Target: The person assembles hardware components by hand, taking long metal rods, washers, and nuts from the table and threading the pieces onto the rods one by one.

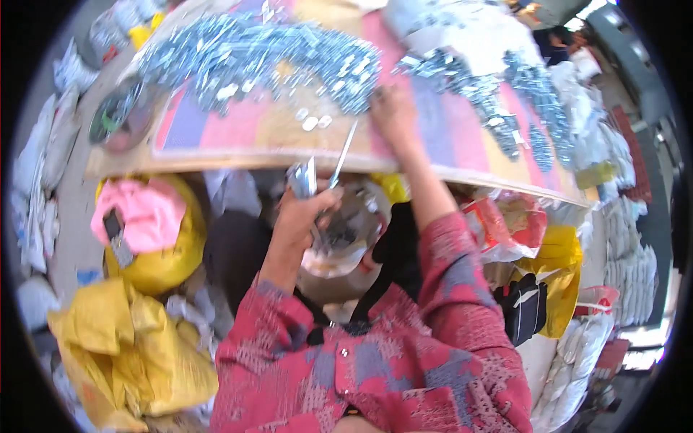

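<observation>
My left hand (303, 216) is closed above the front edge of the table, over my lap. It grips several shiny flat metal pieces (303, 178), and a long thin metal strip (346, 151) sticks up from its fingers. My right hand (393, 115) reaches over the striped table cover (238, 130), at the right end of a long pile of small shiny metal pieces (260, 58). Its fingers point down at the pile's edge and are blurred, so whether they hold a piece is unclear. A round container (361, 216) with small pieces in it is below the left hand.
More metal pieces (498, 119) lie on the right beside a white sack (462, 36). A dark bowl (119, 119) stands at the table's left corner. Yellow bags (130, 346), a pink cloth (141, 213), a red and white bag (509, 224) and stacked white sacks (628, 281) surround me.
</observation>
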A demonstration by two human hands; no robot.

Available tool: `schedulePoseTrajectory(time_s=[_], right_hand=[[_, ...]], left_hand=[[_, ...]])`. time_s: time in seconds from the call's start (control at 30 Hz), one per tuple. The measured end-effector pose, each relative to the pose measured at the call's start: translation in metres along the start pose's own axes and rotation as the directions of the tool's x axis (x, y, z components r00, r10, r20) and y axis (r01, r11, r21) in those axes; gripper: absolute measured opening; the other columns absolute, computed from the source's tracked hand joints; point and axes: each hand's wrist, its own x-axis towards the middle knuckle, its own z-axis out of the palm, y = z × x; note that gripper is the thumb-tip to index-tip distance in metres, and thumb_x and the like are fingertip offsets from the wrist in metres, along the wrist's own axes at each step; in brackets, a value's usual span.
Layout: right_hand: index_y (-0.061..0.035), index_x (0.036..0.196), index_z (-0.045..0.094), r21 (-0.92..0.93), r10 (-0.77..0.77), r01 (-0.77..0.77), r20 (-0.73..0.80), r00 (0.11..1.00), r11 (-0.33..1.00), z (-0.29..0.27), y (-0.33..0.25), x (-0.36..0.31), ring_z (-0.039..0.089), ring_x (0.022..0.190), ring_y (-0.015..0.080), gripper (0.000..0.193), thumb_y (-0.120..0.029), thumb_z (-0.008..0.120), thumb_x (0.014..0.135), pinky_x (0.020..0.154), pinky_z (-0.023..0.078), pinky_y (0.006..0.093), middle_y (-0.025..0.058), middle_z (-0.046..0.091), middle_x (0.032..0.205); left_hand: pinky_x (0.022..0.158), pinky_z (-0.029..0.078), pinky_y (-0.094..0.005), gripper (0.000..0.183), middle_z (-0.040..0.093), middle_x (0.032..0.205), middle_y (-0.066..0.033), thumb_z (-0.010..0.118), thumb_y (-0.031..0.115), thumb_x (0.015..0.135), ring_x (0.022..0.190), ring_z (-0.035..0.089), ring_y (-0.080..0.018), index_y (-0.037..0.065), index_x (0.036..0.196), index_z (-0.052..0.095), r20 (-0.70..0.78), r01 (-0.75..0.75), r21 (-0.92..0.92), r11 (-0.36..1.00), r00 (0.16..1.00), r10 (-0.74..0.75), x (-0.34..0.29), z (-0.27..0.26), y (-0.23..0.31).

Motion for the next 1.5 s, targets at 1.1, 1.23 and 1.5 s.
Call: schedulePoseTrajectory(time_s=[1.1,1.23,1.5], right_hand=[[-0.0001,0.092,0.069,0.747,-0.245,-0.465,0.619,0.746,0.475,-0.108,-0.049,-0.027,0.056,0.065,0.0062,0.015,-0.013,0.065,0.085,0.061,0.046,0.0215,0.0021,0.065,0.077],[0.0013,0.092,0.069,0.723,-0.299,-0.454,0.653,0.696,0.521,-0.091,-0.080,-0.050,0.059,0.072,0.0078,0.015,-0.012,0.063,0.086,0.064,0.047,0.0242,0.0031,0.066,0.080],[0.0017,0.100,0.066,0.573,0.241,-0.302,0.183,0.953,0.762,-0.081,-0.094,-0.088,0.062,0.085,0.0210,0.023,-0.018,0.058,0.092,0.077,0.047,0.0296,0.0106,0.068,0.094]], left_hand=[[0.041,0.033,-0.0203,0.016,0.060,0.070,-0.0055,0.074,0.009,0.076,0.054,0.052,-0.0082,0.003,0.085,0.063,0.125,0.019,-0.022,1.000,0.992,-0.016,-0.009,-0.008,0.004],[0.038,0.032,-0.0219,0.015,0.056,0.067,-0.0058,0.069,0.005,0.080,0.043,0.043,-0.0080,0.004,0.089,0.057,0.156,0.072,-0.113,0.991,0.986,-0.054,-0.014,-0.011,0.007],[0.042,0.035,-0.0209,0.010,0.060,0.070,-0.0084,0.069,0.002,0.080,0.050,0.049,-0.0092,-0.001,0.087,0.062,0.010,-0.113,-0.270,0.956,0.993,0.120,-0.002,-0.015,0.003]])
